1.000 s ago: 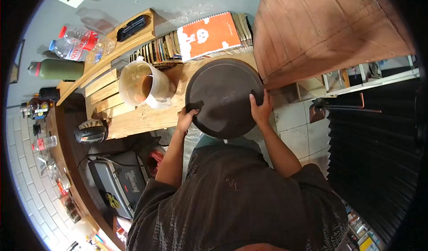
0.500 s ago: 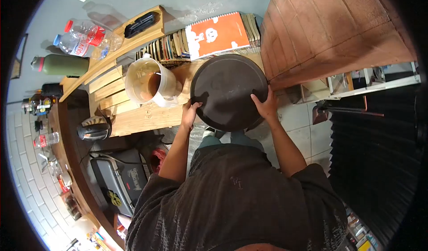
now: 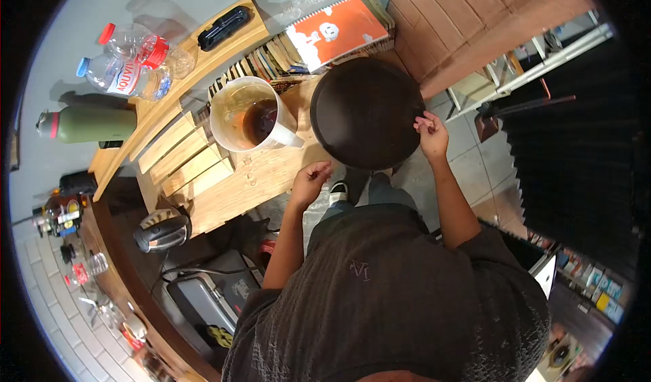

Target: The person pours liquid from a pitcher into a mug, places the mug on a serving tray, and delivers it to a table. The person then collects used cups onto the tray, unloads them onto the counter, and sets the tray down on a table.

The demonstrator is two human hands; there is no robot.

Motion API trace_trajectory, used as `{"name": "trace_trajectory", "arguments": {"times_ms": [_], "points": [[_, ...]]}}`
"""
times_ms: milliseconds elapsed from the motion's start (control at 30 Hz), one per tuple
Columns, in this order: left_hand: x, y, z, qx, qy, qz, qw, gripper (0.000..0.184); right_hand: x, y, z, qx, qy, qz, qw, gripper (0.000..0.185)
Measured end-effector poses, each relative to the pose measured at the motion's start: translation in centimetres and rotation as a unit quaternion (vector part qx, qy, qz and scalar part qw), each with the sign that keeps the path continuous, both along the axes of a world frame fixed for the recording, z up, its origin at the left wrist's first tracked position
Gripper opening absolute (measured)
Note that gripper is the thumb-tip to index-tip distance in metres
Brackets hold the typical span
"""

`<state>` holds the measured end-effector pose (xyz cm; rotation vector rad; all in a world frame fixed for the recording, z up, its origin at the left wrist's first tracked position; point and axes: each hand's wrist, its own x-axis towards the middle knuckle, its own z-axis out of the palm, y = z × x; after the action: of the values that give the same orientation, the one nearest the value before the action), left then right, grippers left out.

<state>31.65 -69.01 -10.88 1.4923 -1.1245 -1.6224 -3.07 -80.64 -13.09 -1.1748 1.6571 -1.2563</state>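
Observation:
A round black tray (image 3: 367,114) lies at the right end of the wooden bench, its near side over the bench's front edge. My left hand (image 3: 311,184) is just off the tray's lower left rim, fingers loosely curled together with nothing visible in them. At the tray's right rim is my right hand (image 3: 432,138), fingers half bent and apart. Its fingertips overlap the rim, but no grip on it shows. Left of the tray stands a translucent plastic pitcher (image 3: 227,121) with brown liquid inside, its handle turned toward my left hand.
Behind the tray, a red-orange spiral notebook (image 3: 339,33) lies on a row of books (image 3: 271,60). Plastic bottles (image 3: 122,73) and a green flask (image 3: 95,124) stand on a wooden shelf (image 3: 252,26). A brick-patterned block (image 3: 468,23) rises at the right. A grey case (image 3: 210,290) is below the bench (image 3: 224,199).
My left hand has let go of the tray and drawn back down from it. My right thumb has come off the tray's top. The view has shifted and turned a little.

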Motion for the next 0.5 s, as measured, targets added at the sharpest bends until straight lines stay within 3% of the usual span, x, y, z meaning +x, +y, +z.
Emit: {"name": "trace_trajectory", "arguments": {"times_ms": [67, 167, 267, 300, 367, 500], "points": [[0.2, 1.2, 1.8, 0.035, 0.034, 0.024, 0.999, 0.017, 1.7, 2.6, 2.1, 0.04, -0.056, -0.021, 0.997, 0.036], [1.4, 1.4, 3.2, 0.141, 0.01, -0.041, 0.989, 0.024, 2.8, 5.9, 4.4, 0.087, -0.104, -0.075, 0.988, 0.037], [0.9, 0.4, 5.7, 0.136, -0.095, -0.114, 0.98, 0.031, 2.6, 9.2, 6.4, 0.144, -0.031, -0.121, 0.982, 0.034], [0.8, 0.3, 4.6, 0.132, -0.098, -0.133, 0.977, 0.031, 1.7, 10.4, 6.3, 0.14, -0.021, -0.141, 0.98, 0.029], [0.5, 0.1, 1.7, 0.005, -0.057, -0.145, 0.988, 0.032, -0.5, 13.2, 5.6, 0.135, -0.015, -0.185, 0.973, 0.026], [-3.2, -1.7, 3.3, -0.012, -0.059, -0.227, 0.972, 0.027, -4.2, 18.7, 5.2, 0.088, 0.02, -0.25, 0.964, 0.021]]}}
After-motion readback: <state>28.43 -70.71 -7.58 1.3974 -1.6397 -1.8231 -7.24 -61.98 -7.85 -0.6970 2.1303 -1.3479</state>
